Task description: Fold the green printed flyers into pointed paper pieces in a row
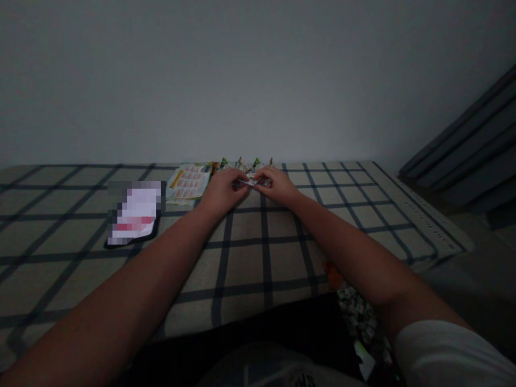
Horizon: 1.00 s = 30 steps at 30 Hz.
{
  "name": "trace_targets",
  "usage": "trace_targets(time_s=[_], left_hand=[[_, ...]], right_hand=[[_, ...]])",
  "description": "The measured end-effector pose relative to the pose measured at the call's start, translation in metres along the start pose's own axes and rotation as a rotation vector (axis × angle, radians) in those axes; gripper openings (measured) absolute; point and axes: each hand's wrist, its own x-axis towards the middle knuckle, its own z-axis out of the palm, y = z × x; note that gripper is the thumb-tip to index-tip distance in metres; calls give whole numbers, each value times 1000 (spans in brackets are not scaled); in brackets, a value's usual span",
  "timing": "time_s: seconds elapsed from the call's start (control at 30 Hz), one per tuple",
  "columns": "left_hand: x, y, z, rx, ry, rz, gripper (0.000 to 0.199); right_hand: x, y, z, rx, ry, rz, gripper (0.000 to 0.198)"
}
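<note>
Over the far half of the checked cloth, my left hand [229,185] and my right hand [274,184] meet. Thumbs and fingertips of both pinch a small piece of whitish paper [251,183], which looks folded; its exact shape is mostly hidden by the fingers. Just behind the hands, several small folded paper pieces [224,162] with green and colored print stand near the wall, partly covered by my fingers. Left of my left hand lies a stack of printed paper sheets [189,181] with columns of red and black print.
A phone [139,215], its screen blurred out, lies at the left on the checked cloth [245,258]. Behind rises a plain wall [250,80]. Dark grey folds [471,140] hang at the right. Near my right forearm, a patterned bundle [358,309] sits below the cloth's front edge.
</note>
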Motion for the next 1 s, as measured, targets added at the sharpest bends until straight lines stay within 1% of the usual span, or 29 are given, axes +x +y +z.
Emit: trace_targets(time_s=[0.13, 0.23, 0.4, 0.57, 0.67, 0.73, 1.0], left_hand=[[-1, 0, 1, -8, -5, -4, 20], [0, 0, 0, -1, -9, 33, 19], [1, -1, -1, 43, -4, 96, 11], [1, -3, 0, 9, -4, 87, 10], [1, -4, 1, -5, -12, 79, 9], [1, -4, 1, -12, -13, 78, 9], [1, 2, 0, -34, 3, 65, 5]], right_hand=[[1, 4, -1, -28, 19, -4, 9], [0, 7, 0, -16, 39, -42, 9], [0, 8, 4, -11, 40, -83, 9], [-1, 5, 2, -39, 6, -69, 10], [-1, 2, 1, -68, -6, -57, 22], [-1, 0, 0, -85, -25, -68, 27], [2, 3, -1, -106, -79, -88, 19]])
